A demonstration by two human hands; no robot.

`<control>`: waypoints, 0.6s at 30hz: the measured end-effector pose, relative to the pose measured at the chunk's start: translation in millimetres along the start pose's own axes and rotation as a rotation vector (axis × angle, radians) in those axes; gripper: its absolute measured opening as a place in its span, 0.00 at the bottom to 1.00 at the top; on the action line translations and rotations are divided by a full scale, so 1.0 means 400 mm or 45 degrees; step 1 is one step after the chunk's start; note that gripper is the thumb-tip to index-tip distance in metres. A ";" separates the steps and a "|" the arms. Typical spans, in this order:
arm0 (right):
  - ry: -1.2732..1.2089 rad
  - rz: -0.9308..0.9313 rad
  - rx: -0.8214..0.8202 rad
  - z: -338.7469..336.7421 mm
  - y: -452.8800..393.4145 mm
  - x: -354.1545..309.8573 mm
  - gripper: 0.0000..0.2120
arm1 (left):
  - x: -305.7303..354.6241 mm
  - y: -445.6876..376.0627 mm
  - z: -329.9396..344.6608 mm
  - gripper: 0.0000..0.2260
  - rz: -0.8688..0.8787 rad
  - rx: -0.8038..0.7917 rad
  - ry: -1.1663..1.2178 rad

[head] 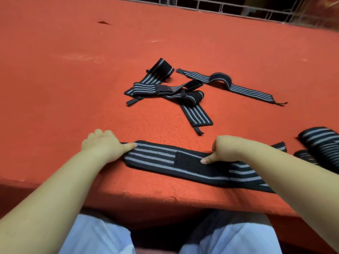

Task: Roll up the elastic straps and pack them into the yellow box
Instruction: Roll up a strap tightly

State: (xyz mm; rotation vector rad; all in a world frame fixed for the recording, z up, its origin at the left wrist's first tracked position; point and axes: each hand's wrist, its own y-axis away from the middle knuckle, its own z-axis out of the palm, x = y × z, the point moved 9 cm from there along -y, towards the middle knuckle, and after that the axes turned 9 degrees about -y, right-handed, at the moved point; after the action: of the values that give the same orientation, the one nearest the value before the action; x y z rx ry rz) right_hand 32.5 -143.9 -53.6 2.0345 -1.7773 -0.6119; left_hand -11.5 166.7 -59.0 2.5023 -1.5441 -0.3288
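dim warm light | soft focus | wide-angle edge bending

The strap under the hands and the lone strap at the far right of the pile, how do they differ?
The near strap lies flat and straight; the far strap humps up in a wave mid-length. The near strap is held by the left hand and right hand; the far strap lies untouched. The near strap shows a plain black patch; the far strap shows none. Both are black with grey stripes.

Rolled straps [320, 143] cut off at right edge
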 end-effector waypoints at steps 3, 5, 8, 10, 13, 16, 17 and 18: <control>-0.022 -0.011 0.091 -0.003 0.006 0.020 0.29 | 0.088 0.059 -0.095 0.34 0.096 0.376 -0.127; -0.010 -0.047 0.127 -0.004 0.008 0.026 0.29 | 0.242 0.150 -0.127 0.25 0.428 0.596 0.148; -0.039 -0.156 0.063 -0.005 0.022 0.036 0.26 | 0.460 0.278 -0.055 0.15 0.787 0.415 0.365; -0.047 -0.150 -0.041 -0.017 0.045 0.087 0.21 | 0.505 0.296 0.004 0.15 0.774 0.345 0.297; 0.063 -0.004 -0.146 -0.043 0.089 0.226 0.16 | 0.496 0.276 0.027 0.17 0.713 0.377 0.313; 0.065 0.116 -0.094 -0.078 0.119 0.360 0.13 | 0.501 0.269 0.022 0.17 0.726 0.342 0.376; 0.039 0.144 -0.056 -0.089 0.126 0.391 0.13 | 0.505 0.266 0.022 0.18 0.721 0.309 0.379; 0.025 0.166 -0.025 -0.095 0.130 0.413 0.13 | 0.506 0.263 0.023 0.18 0.710 0.271 0.379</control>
State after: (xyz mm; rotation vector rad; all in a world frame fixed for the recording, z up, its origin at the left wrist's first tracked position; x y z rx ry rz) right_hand 28.2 -315.0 -6.8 1.8875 -1.8674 -0.5660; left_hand -15.8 -61.7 -58.1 2.0027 -2.1217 0.2885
